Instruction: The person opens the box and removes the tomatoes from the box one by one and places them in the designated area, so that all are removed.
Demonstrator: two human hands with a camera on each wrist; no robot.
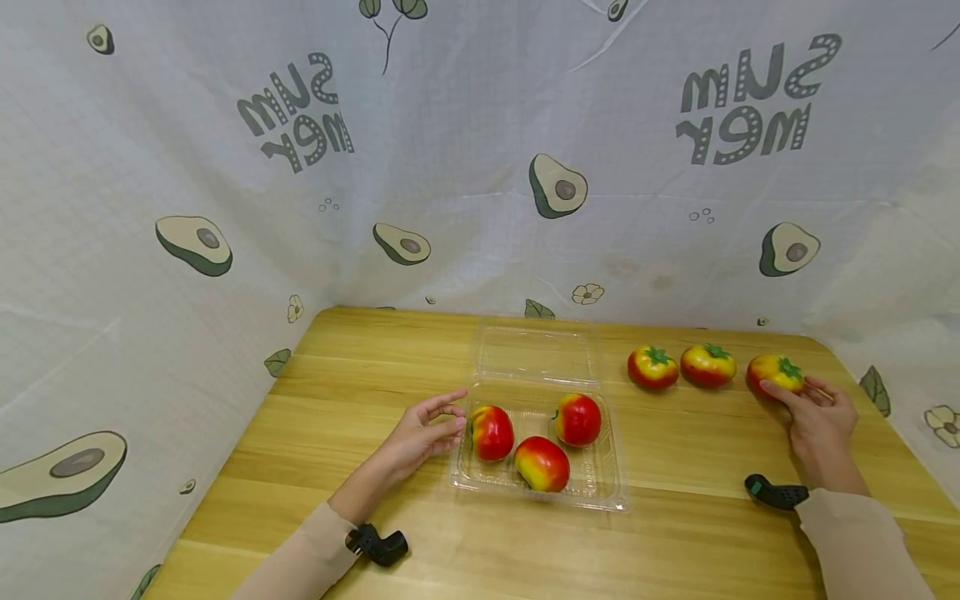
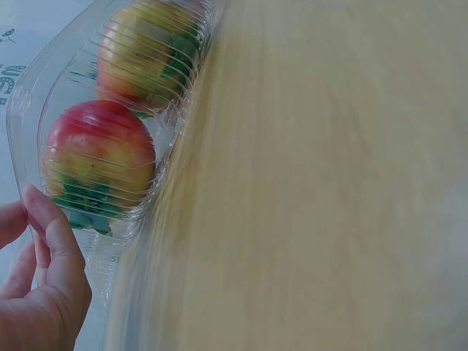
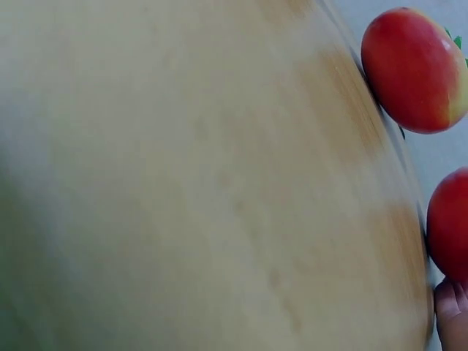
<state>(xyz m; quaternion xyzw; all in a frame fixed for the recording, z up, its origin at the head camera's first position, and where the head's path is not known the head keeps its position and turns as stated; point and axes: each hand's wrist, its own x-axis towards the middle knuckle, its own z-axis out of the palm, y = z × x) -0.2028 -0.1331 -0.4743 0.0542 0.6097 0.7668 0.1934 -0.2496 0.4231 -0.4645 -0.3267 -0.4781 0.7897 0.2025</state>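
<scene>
A hinged clear plastic container [image 1: 592, 492] lies on the table with its lid folded back. Three red-and-yellow tomatoes are inside: a left one [image 1: 492, 433], a front one [image 1: 542, 464] and a back right one [image 1: 578, 420]. At its left rim my left hand [image 1: 422, 433] pinches the edge between thumb and fingers, as the left wrist view shows close up. Far to the right, my right hand [image 1: 823, 421] holds a tomato [image 1: 772, 372] with its green leaves up, thumb at the front and fingers at the right side. In the right wrist view only fingertips [image 3: 452, 300] show, against that tomato.
Two more tomatoes, one beside the container [image 1: 652, 367] and one in the middle [image 1: 708, 365], stand in a row left of my right hand. The wooden table [image 1: 337, 358] ends at a white printed cloth [image 1: 465, 167]. Each wrist wears a black device.
</scene>
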